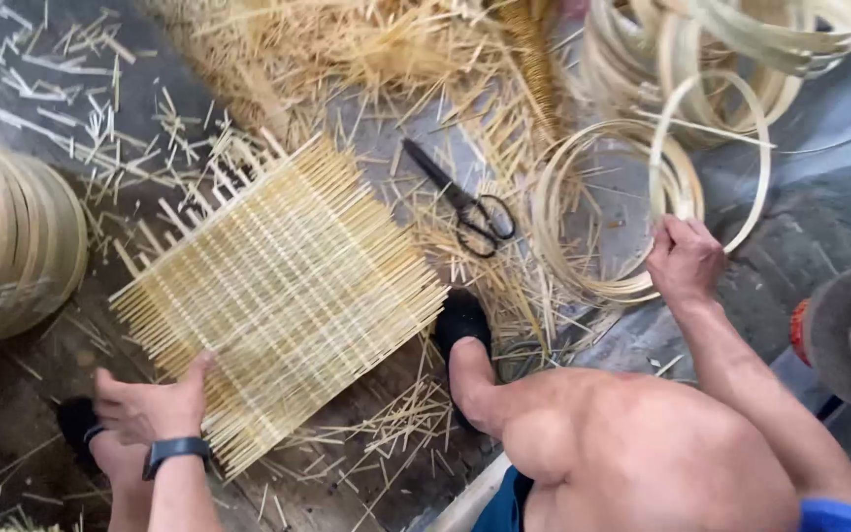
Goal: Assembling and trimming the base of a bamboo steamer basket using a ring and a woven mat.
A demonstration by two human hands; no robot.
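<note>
The left hand (150, 406), with a black band at the wrist, has its fingers curled onto the near edge of a woven mat of thin bamboo strips (283, 291) lying flat on the ground, pretty much center-left. Over on the right, the right hand (684, 261) is closed around a bamboo strip hoop (706, 148), which stands upright, next to a stack of similar hoops (593, 212) lying flat. Black scissors (465, 202) sit on the ground between mat and hoops, in loose straw scraps. A foot in a black shoe (461, 325) rests just beside the mat's right corner.
</note>
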